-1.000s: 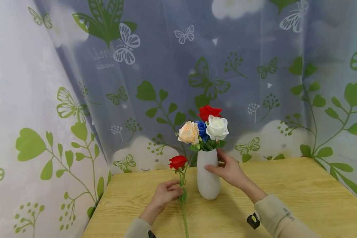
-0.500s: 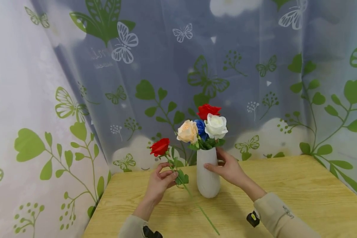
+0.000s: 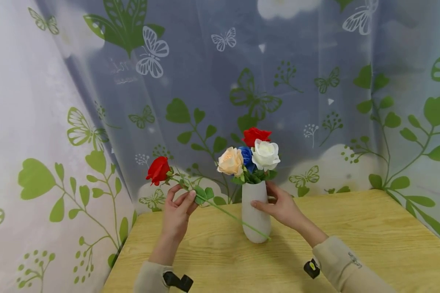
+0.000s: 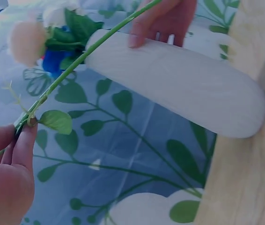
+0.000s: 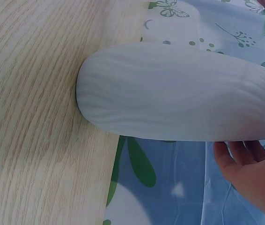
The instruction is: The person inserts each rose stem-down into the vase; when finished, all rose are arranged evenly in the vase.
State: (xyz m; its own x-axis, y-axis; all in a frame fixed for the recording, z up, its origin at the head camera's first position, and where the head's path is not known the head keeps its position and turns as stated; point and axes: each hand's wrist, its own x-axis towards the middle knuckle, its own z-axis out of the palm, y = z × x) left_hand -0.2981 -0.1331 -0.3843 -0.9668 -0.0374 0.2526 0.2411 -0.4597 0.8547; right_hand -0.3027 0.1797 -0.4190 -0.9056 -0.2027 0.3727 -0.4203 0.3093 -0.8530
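Note:
A red artificial-looking rose (image 3: 157, 170) is pinched by its green stem between the thumb and fingers of my left hand (image 3: 177, 211). Its bloom points up and left, while the long stem (image 4: 76, 63) slants down to the right and crosses in front of the white vase (image 3: 256, 215) in the head view. The vase stands upright on the table, and my right hand (image 3: 284, 207) grips its upper right side, thumb in front. In the vase are a peach rose (image 3: 230, 161), a blue rose (image 3: 246, 158), a white rose (image 3: 266, 154) and another red rose (image 3: 256, 136).
The light wooden table (image 3: 352, 232) spreads out around the vase. A patterned curtain (image 3: 201, 61) with leaves and butterflies hangs behind it and along both sides. Black wrist devices sit at both sleeves.
My left hand has moved up and to the left with the red rose. The rose has swung from nearly upright to a leftward slant. My right hand stays on the vase.

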